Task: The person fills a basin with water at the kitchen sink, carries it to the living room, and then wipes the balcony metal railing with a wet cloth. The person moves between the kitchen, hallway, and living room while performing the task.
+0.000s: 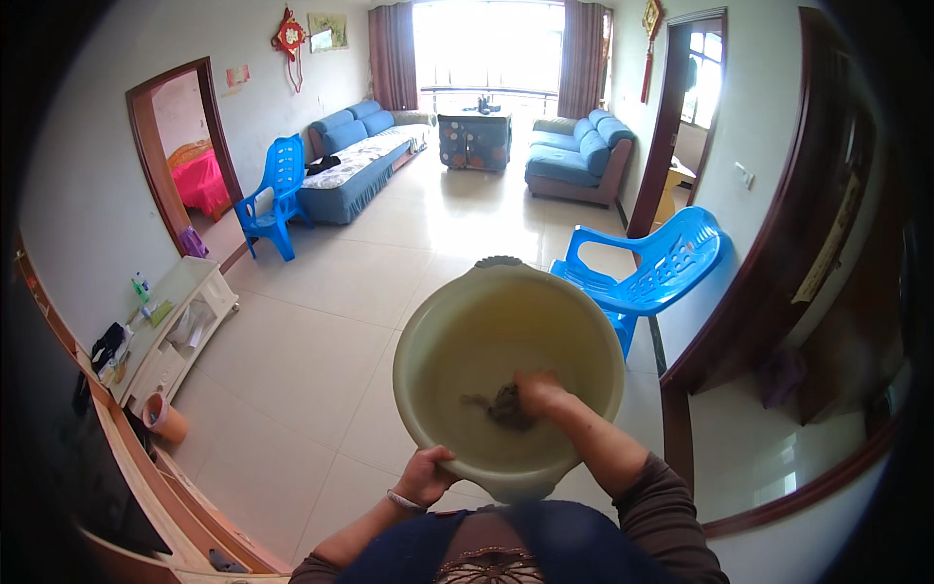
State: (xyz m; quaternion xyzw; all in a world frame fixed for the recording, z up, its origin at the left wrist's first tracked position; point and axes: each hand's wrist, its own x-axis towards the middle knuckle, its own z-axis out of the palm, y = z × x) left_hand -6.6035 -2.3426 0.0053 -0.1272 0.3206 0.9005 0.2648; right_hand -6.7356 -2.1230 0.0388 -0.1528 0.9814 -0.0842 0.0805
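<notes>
A large pale olive plastic basin (460, 336) is held out before my body, its open top facing me. My left hand (426, 476) grips its near-left rim, thumb over the edge and fingers underneath. Down inside the basin, my right hand (541, 393) clutches a bunched dark grey cloth (508, 410). One thin end of the cloth trails left across the basin's bottom. Some of the right fingers are hidden behind the hand and cloth. Whether water lies in the basin, I cannot tell.
A blue plastic armchair (657, 274) stands just beyond the basin on the right; another blue chair (281, 193) is farther left. To the left are a low white cabinet (186, 292) and an orange bin (166, 420). Blue sofas (350, 193) flank a cloth-covered table (474, 142) near the window.
</notes>
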